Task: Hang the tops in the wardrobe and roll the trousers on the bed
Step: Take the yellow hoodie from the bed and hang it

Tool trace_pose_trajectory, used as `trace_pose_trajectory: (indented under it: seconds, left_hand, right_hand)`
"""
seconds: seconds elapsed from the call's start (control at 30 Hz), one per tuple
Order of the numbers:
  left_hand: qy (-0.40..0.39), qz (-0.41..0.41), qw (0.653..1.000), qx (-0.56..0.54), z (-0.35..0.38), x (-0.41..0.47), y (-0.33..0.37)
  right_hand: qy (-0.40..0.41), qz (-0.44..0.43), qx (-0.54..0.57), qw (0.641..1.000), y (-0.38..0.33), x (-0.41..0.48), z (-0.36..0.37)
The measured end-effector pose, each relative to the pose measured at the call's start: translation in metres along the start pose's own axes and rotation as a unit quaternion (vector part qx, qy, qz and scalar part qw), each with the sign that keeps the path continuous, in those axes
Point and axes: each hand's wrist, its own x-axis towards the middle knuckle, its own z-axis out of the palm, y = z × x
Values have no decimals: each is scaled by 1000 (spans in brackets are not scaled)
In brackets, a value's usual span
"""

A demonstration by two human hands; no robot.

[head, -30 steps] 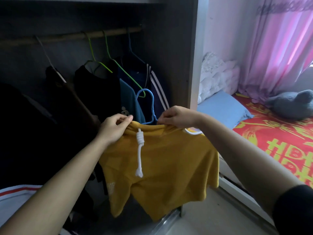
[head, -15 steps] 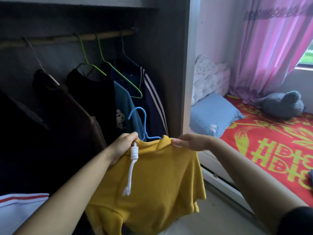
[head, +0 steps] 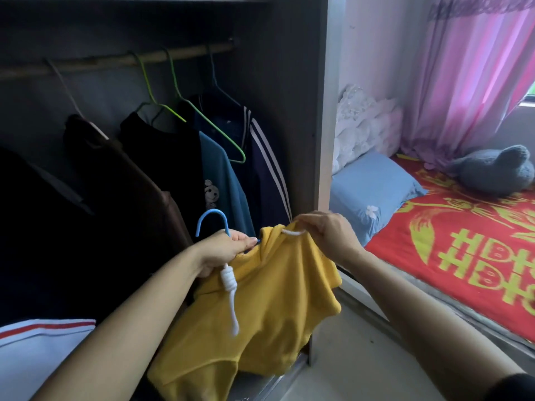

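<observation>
Moved since half a second ago: top [head: 275,299] bunched closer, hanger [head: 210,219] hook lower and further left. Held in mid-air before the wardrobe [head: 289,82], below the rail [head: 115,60], not yet hung. Left hand [head: 225,250] fingers clenched on hanger neck and collar; right hand [head: 327,235] pinching collar at the white cord [head: 230,290]. Judged light, soft, limp, prone to slide off hanger; best taken at hanger neck, shoulders steadied. No brand legible; large yellow characters on red bed [head: 463,256] cover, unread.

The yellow top [head: 275,299] hides most of the blue hanger [head: 212,211].
</observation>
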Motion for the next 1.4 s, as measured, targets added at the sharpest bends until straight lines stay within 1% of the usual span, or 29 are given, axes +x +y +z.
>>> trace_pose_trajectory:
  seconds: [0.1, 0.13, 0.17, 0.2, 0.23, 0.3, 0.33, 0.37, 0.4, 0.43, 0.5, 0.57, 0.63, 0.7, 0.77, 0.83, 0.87, 0.93, 1.0, 1.03, 1.07, 1.13, 1.2, 1.23, 1.27, 1.3, 1.33, 1.37, 1.4]
  left_hand:
    - [75, -39, 996, -18, -1, 6, -15]
    - [102, -43, 994, -27, -2, 9, -19]
    - [129, -40, 990, -40, -5, 11, -22]
    - [156, -33, 986, -55, -8, 13, -25]
    - [181, -22, 981, -63, -11, 15, -27]
    - [210, 1, 976, -51, -11, 16, -28]
    - [212, 14, 976, -39, -8, 16, -28]
    - [211, 28, 977, -22, -3, 15, -27]
    - [210, 42, 977, 0, 1, 14, -25]
    - [214, 56, 975, 26, 4, 12, -23]
    - [227, 79, 968, 66, 4, 7, -19]
    - [234, 97, 964, 81, -1, 1, -16]
    - [223, 110, 964, 92, -4, -5, -15]
    - [202, 112, 966, 111, -3, -9, -17]
    - [189, 112, 968, 120, -2, -12, -19]
    - [184, 113, 968, 127, -4, -16, -21]
    - [182, 113, 968, 132, -5, -18, -22]
    - [172, 103, 969, 143, -7, -21, -23]
    - [155, 80, 973, 148, -8, -24, -25]
    - [145, 67, 976, 146, -7, -24, -27]
    - [133, 51, 979, 149, -5, -23, -29]
    - [125, 10, 979, 159, 0, -19, -34]
    - [163, -30, 974, 154, 4, -13, -38]
    - [199, -41, 968, 150, 4, -11, -38]
    - [240, -40, 959, 146, 3, -9, -38]
    - [281, -30, 949, 137, 2, -7, -36]
    - [317, -12, 941, 118, 1, -6, -35]
    - [341, 8, 936, 89, 0, -5, -33]
    - [351, 26, 934, 60, 1, -5, -32]
  right_hand:
    - [88, -13, 16, 996, -10, -16, 7]
    - [108, -27, 22, 994, -15, -27, 11]
    - [110, -40, 23, 993, -18, -40, 16]
    - [85, -55, 14, 995, -20, -54, 22]
    - [31, -66, -5, 997, -19, -67, 28]
    - [-125, -60, -35, 990, -16, -85, 36]
    - [-185, -41, -31, 981, -13, -89, 39]
    - [-212, -13, -17, 977, -10, -89, 42]
    - [-210, 23, 0, 977, -9, -85, 41]
    - [-183, 66, 21, 981, -9, -80, 40]
    - [-90, 160, 59, 981, -8, -69, 39]
    - [-7, 243, 102, 965, -5, -57, 38]
    - [28, 302, 168, 938, -3, -44, 37]
    - [4, 345, 227, 910, 2, -34, 37]
    - [-68, 379, 249, 889, 9, -32, 40]
    - [-166, 366, 265, 877, 15, -38, 41]
    - [-197, 348, 282, 872, 18, -44, 42]
    - [-205, 329, 304, 870, 21, -53, 45]
    - [-202, 314, 272, 887, 21, -57, 49]
    - [-190, 306, 249, 899, 21, -56, 52]
    - [-159, 305, 233, 910, 20, -56, 56]
    - [-50, 323, 232, 916, 15, -52, 57]
    - [53, 329, 235, 913, 4, -49, 54]
    - [87, 310, 218, 921, -2, -51, 52]
    - [101, 278, 194, 935, -7, -56, 51]
    - [86, 242, 170, 951, -10, -63, 53]
    - [37, 211, 155, 964, -13, -72, 55]
    - [-40, 188, 149, 970, -15, -80, 57]
    - [-124, 173, 150, 965, -16, -87, 59]
